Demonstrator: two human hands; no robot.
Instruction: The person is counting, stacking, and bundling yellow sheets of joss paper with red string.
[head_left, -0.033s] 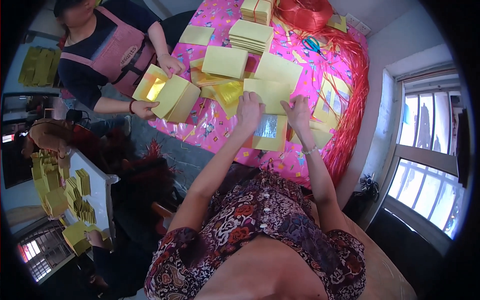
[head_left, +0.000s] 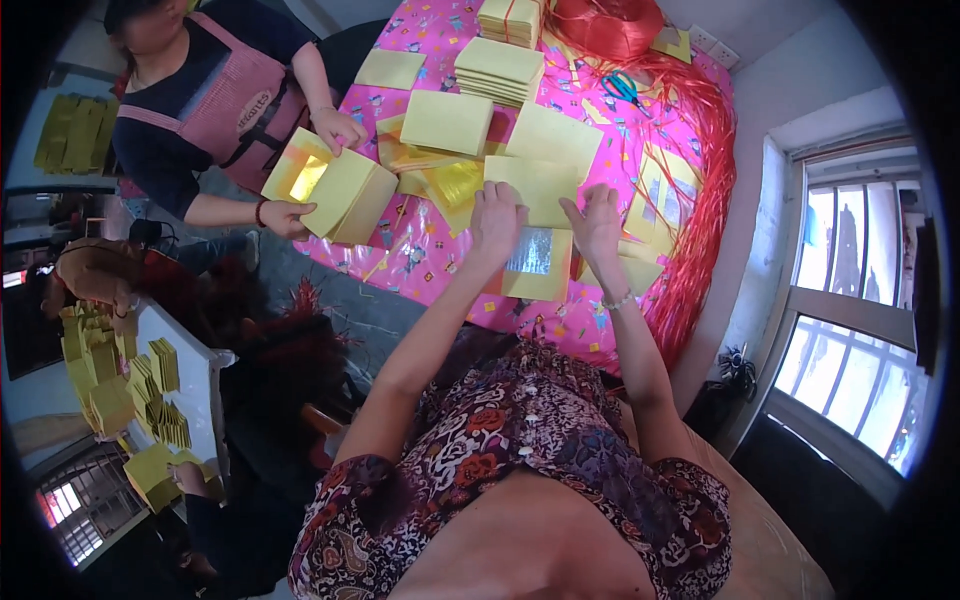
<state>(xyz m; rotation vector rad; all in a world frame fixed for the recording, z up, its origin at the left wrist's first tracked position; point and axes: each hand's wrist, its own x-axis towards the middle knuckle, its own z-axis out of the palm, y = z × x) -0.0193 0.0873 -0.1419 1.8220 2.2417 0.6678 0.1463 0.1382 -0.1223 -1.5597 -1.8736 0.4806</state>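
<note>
A plain yellow paper sheet [head_left: 547, 192] lies before me on the table, over another sheet with an orange border and a silver foil square [head_left: 530, 252]. My left hand [head_left: 497, 222] is closed on the sheet's left edge with its fingers bent; their tips are partly hidden. At the right edge, my right hand [head_left: 598, 230] touches the paper with its thumb, and its bent fingers stand apart from the thumb. Another plain yellow sheet [head_left: 556, 138] lies just beyond. To the left, a co-worker's hands hold a bundle of yellow sheets [head_left: 350, 200] with gold foil.
The pink patterned tablecloth [head_left: 440, 275] bears yellow paper stacks [head_left: 500, 70], gold-foil sheets [head_left: 455, 190] and teal-handled scissors [head_left: 622, 88]. Red plastic strands [head_left: 705, 200] hang along the right edge. At far left, a white table [head_left: 190, 345] carries folded yellow paper. A barred window [head_left: 850, 330] stands right.
</note>
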